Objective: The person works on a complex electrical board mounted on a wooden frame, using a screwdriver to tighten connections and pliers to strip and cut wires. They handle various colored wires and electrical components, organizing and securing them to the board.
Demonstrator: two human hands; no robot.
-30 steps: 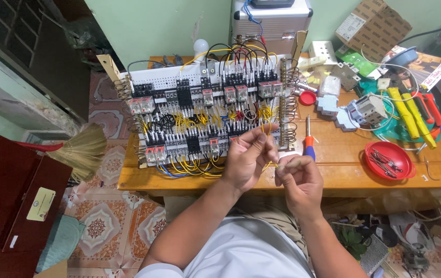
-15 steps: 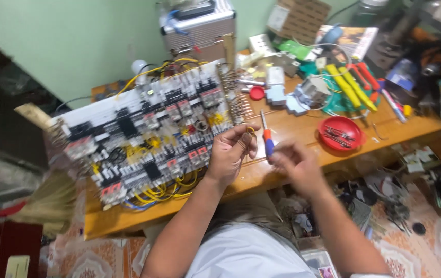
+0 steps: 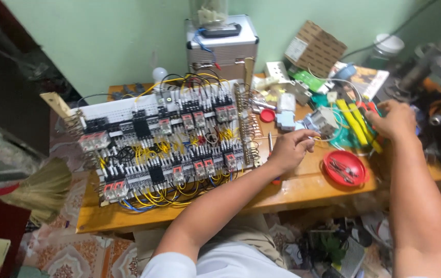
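Note:
My left hand (image 3: 290,149) hovers over the wooden table (image 3: 303,191), just right of a wiring panel (image 3: 169,144) packed with relays and yellow wires. Its fingertips pinch a thin yellow wire (image 3: 317,138). My right hand (image 3: 393,121) is stretched far to the right and lies on the yellow-handled tools (image 3: 353,121), fingers curled over their handles. Whether it grips one is unclear. A screwdriver (image 3: 270,140) lies on the table partly under my left hand.
A red dish (image 3: 345,168) of small parts sits near the table's front edge between my arms. Behind are a metal case (image 3: 223,47), a cardboard box (image 3: 315,47) and loose electrical parts (image 3: 303,116). A broom (image 3: 40,189) leans at the left.
My hands were together in front of the panel working the wire. The right hand has since let go and reached right to the tools. The view has swung right.

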